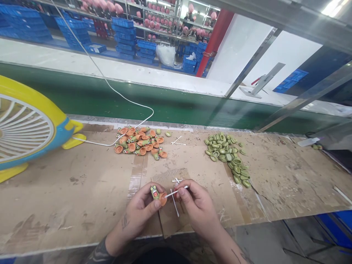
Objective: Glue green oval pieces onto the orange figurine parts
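Observation:
A small toy snail figurine (154, 193), green with an open orange shell, is pinched between the thumb and fingers of my left hand (140, 207). My right hand (198, 207) grips a white cotton swab (176, 192), whose left tip meets the hollow of the shell. Beneath the hands, loose swabs (175, 206) lie on a cardboard piece (170, 225), along with a small red item partly hidden by my right fingers. Similar snail figurines (140, 141) are heaped at the back left. Several green oval pieces (222, 146) form a pile at the right.
A yellow and blue fan (59, 126) stands on the left of the cardboard-covered table (90, 205); its white cable (96, 143) runs behind the figurines. Two crossed swabs (178, 143) lie between the piles. A green conveyor belt (176, 110) and metal posts (253, 62) border the far side.

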Action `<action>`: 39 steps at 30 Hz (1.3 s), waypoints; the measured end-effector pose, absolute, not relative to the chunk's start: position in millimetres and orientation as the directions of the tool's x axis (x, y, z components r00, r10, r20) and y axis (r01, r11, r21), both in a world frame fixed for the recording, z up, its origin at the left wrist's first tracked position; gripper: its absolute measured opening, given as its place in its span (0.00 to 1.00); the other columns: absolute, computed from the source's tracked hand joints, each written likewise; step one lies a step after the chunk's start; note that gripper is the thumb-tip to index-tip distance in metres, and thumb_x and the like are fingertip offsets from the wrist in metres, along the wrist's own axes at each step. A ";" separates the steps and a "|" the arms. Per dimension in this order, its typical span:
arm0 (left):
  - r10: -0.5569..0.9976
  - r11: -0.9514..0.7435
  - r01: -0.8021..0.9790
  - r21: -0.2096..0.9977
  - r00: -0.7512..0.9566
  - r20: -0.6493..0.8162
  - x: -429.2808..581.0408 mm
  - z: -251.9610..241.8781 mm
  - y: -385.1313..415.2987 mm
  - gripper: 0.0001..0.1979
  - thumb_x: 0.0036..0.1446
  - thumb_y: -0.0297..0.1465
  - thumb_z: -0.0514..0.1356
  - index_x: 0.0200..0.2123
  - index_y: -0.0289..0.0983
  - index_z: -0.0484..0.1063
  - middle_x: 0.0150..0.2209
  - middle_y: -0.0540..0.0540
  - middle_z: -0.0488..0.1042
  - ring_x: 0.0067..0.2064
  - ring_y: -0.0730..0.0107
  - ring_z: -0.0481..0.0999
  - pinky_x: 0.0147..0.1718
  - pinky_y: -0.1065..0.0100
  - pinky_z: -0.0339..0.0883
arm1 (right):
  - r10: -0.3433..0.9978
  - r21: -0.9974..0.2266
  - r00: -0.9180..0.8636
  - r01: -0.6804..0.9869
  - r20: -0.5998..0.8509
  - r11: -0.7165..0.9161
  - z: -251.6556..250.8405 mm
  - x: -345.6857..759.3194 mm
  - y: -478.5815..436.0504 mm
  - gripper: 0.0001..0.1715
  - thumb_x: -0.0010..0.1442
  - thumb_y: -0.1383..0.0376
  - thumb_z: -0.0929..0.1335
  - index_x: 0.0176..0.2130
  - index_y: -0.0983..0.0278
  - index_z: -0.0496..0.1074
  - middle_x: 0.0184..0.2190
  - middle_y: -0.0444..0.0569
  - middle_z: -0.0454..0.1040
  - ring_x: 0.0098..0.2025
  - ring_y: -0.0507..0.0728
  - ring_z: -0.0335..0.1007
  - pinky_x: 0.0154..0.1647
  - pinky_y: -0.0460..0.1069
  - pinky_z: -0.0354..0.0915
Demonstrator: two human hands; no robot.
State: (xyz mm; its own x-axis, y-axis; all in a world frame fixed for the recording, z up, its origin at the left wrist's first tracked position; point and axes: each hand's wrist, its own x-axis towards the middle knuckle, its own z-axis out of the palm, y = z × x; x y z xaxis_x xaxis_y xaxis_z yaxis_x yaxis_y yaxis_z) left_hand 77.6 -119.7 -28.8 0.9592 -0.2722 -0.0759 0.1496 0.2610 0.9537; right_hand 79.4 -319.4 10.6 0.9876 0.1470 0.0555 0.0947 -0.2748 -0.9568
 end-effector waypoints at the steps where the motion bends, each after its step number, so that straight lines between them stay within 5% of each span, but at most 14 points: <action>1: -0.270 0.253 0.158 0.954 0.959 -0.087 78.0 -28.2 -119.9 0.18 0.59 0.47 0.68 0.38 0.38 0.75 0.35 0.49 0.72 0.37 0.67 0.70 0.38 0.69 0.65 | 0.146 -0.957 0.988 0.095 0.057 -0.274 10.1 79.4 -319.4 0.15 0.73 0.57 0.64 0.39 0.61 0.74 0.32 0.45 0.76 0.35 0.54 0.73 0.37 0.48 0.67; 16: -0.282 0.388 0.277 0.879 0.944 -0.173 77.9 -39.8 -117.2 0.19 0.57 0.47 0.69 0.38 0.35 0.77 0.30 0.48 0.74 0.31 0.69 0.71 0.32 0.69 0.67 | 0.164 -0.963 0.977 0.168 0.134 -0.209 15.8 80.8 -325.9 0.10 0.73 0.59 0.65 0.42 0.58 0.75 0.33 0.43 0.78 0.36 0.53 0.75 0.39 0.46 0.67; 19: -0.274 0.396 0.276 0.876 0.946 -0.174 78.3 -38.6 -117.6 0.19 0.58 0.46 0.69 0.40 0.35 0.76 0.31 0.48 0.74 0.32 0.68 0.71 0.33 0.68 0.67 | 0.169 -0.919 0.972 0.213 0.164 -0.333 26.5 89.4 -339.6 0.09 0.72 0.61 0.65 0.41 0.59 0.75 0.33 0.43 0.77 0.36 0.53 0.74 0.38 0.46 0.66; 25: -0.267 0.395 0.280 0.875 0.946 -0.182 79.0 -40.1 -118.8 0.19 0.58 0.45 0.69 0.41 0.35 0.76 0.31 0.48 0.74 0.32 0.68 0.71 0.34 0.67 0.66 | 0.372 -0.729 0.928 0.260 0.008 -0.633 29.1 105.0 -355.6 0.11 0.70 0.66 0.64 0.37 0.60 0.74 0.33 0.44 0.78 0.36 0.54 0.74 0.40 0.48 0.63; 27: -0.265 0.393 0.280 0.876 0.947 -0.184 78.9 -40.2 -119.2 0.19 0.58 0.45 0.69 0.41 0.35 0.76 0.31 0.48 0.74 0.32 0.68 0.71 0.35 0.67 0.66 | 0.379 -0.681 0.924 0.247 -0.048 -0.689 27.8 107.9 -357.6 0.08 0.69 0.65 0.65 0.44 0.60 0.74 0.34 0.44 0.78 0.36 0.55 0.73 0.39 0.49 0.63; 29: -0.264 0.394 0.280 0.876 0.947 -0.184 78.7 -39.4 -119.6 0.20 0.58 0.46 0.69 0.41 0.35 0.76 0.31 0.48 0.74 0.32 0.67 0.71 0.35 0.67 0.66 | 0.359 -0.602 0.931 0.249 -0.067 -0.759 34.1 111.7 -362.5 0.16 0.68 0.61 0.66 0.54 0.61 0.71 0.34 0.46 0.76 0.36 0.57 0.72 0.37 0.49 0.63; 34: -0.243 0.390 0.285 0.875 0.949 -0.201 79.1 -37.1 -119.4 0.21 0.56 0.47 0.70 0.40 0.36 0.76 0.31 0.49 0.73 0.32 0.68 0.70 0.34 0.67 0.66 | 0.419 -0.244 0.907 0.397 -0.042 -0.885 89.9 126.4 -397.2 0.21 0.71 0.57 0.62 0.58 0.64 0.68 0.37 0.50 0.76 0.38 0.59 0.74 0.38 0.51 0.63; 39: -0.235 0.358 0.305 0.882 0.944 -0.231 80.3 -35.6 -120.5 0.24 0.53 0.50 0.71 0.40 0.36 0.76 0.31 0.49 0.74 0.32 0.67 0.70 0.35 0.67 0.66 | 0.472 0.167 0.873 0.487 -0.124 -0.857 151.2 143.1 -457.3 0.17 0.72 0.57 0.60 0.45 0.60 0.75 0.37 0.51 0.78 0.39 0.61 0.75 0.36 0.51 0.62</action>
State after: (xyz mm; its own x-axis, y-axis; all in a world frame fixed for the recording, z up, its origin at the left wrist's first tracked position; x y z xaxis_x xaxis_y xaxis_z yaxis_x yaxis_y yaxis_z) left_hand 80.3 -120.5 -35.6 0.9442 -0.2349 -0.2307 0.3048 0.3585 0.8824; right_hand 143.1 -457.3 151.2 0.8728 0.4721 -0.1239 0.4873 -0.8570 0.1674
